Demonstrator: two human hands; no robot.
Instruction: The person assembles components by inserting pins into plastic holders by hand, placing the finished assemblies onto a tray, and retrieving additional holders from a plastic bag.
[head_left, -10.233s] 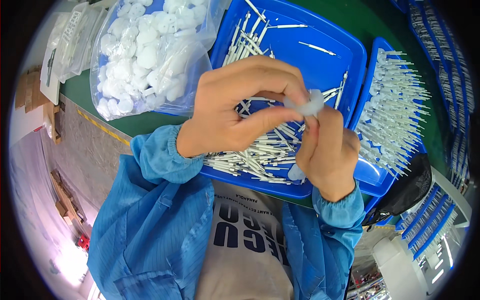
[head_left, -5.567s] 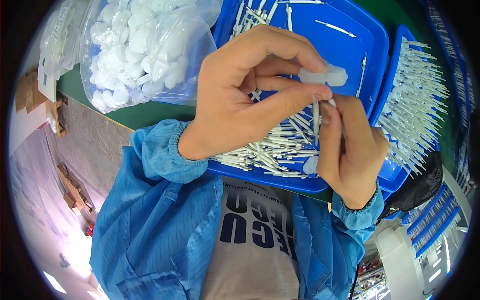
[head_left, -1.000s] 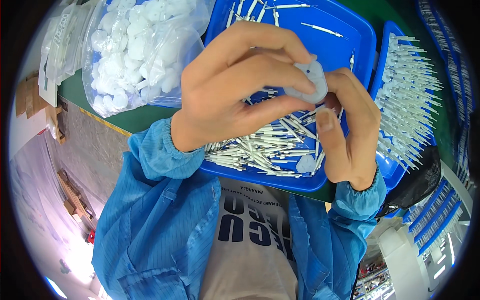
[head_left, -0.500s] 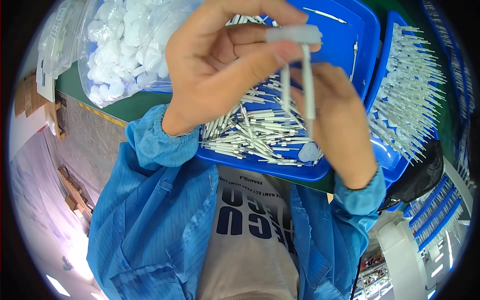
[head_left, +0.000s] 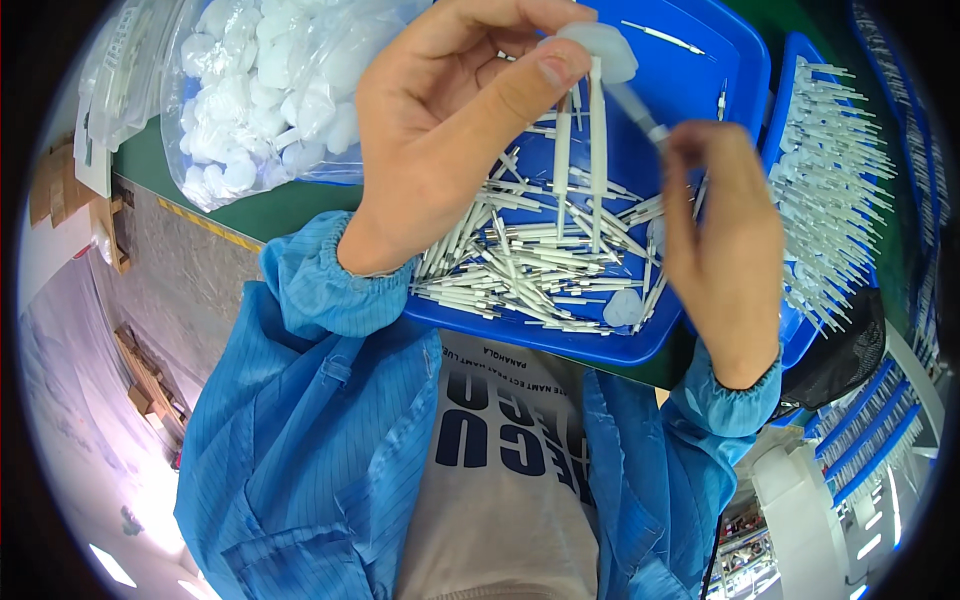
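My left hand (head_left: 430, 150) pinches a translucent white plastic disc (head_left: 612, 55) between thumb and fingers over a blue tray (head_left: 660, 80). Two slim white rods with thin metal tips (head_left: 598, 150) hang down from the disc. To its right, the closed fingers of my right hand (head_left: 735, 250) hold the end of another white rod (head_left: 638, 112), which slants up to the disc's edge and is blurred by motion. Below my hands, a heap of similar white rods (head_left: 520, 255) lies in the tray. A loose translucent disc (head_left: 622, 308) rests near its front right corner.
A clear plastic bag of white discs (head_left: 270, 90) stands at the left on the green tabletop (head_left: 150, 170). Along the right, another blue tray (head_left: 790, 330) holds many discs with rods sticking out (head_left: 835, 190). Behind it is black mesh (head_left: 845, 350).
The disc has tipped so its face shows more, and my left hand has shifted slightly right. My right hand has moved right and now holds a rod against the disc.
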